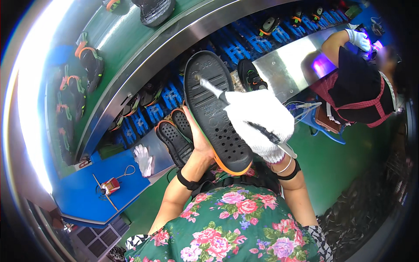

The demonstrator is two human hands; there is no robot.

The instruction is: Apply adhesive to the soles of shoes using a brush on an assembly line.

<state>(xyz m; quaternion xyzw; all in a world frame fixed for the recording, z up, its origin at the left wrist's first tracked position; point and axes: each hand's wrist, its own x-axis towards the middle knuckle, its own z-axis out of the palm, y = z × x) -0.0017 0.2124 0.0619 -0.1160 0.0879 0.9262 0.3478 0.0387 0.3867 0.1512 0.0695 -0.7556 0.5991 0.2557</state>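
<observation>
A black shoe sole [205, 105] with an orange and green edge is held up before me, its inner face with ridges and round holes toward me. My bare left hand [201, 142] is closed around its left edge, with the fingers hidden behind it. In a white knit glove, my right hand [259, 124] grips a brush [210, 87] with a dark handle. The brush's pale tip rests on or just above the upper part of the sole; contact is hard to tell. Beyond the glove stands a black shoe upper [251, 75] with green trim.
Two more black soles [175, 143] lie behind my left hand. A blue table [83, 185] at left bears a white glove [143, 160] and a small red tool [110, 187]. Shoes line the blue racks [235, 50] and upper green belt [118, 32]. A co-worker [358, 83] sits at right.
</observation>
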